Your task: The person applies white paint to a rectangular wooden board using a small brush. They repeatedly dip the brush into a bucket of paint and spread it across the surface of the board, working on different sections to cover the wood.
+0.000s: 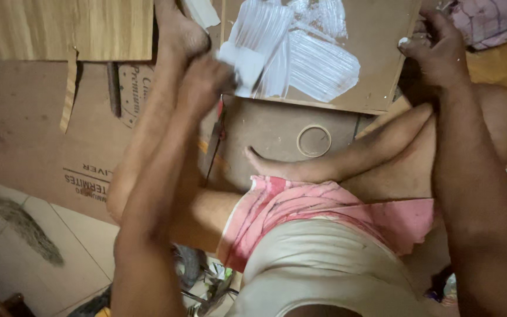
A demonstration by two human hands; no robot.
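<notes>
Person is sitting on the floor with legs folded, working over a flat brown fibreboard panel (377, 53) lying at the top of the head view.

Left hand (206, 82) is gripping a small white spreader block (243, 67), fingers clamped around it, its edge lying against the panel's left portion. Right hand (438, 50) is bracing the panel's right edge, fingers curled over the rim; a dab of white is showing on one fingertip.

Coverage: broad streaks of white paste (300, 50) are lying across the upper-left and centre of the panel, in crossing bands. Judged from this, spreading is partly done. The right part and the lower strip near the front edge are showing bare brown; the coated bands are looking uneven, with board showing through.

Nearby: a tan ring of tape (314, 141) is resting on a brown board below the panel, near one foot (265, 167). A wood-grain laminate sheet (66, 29) is lying upper left, well apart.
</notes>
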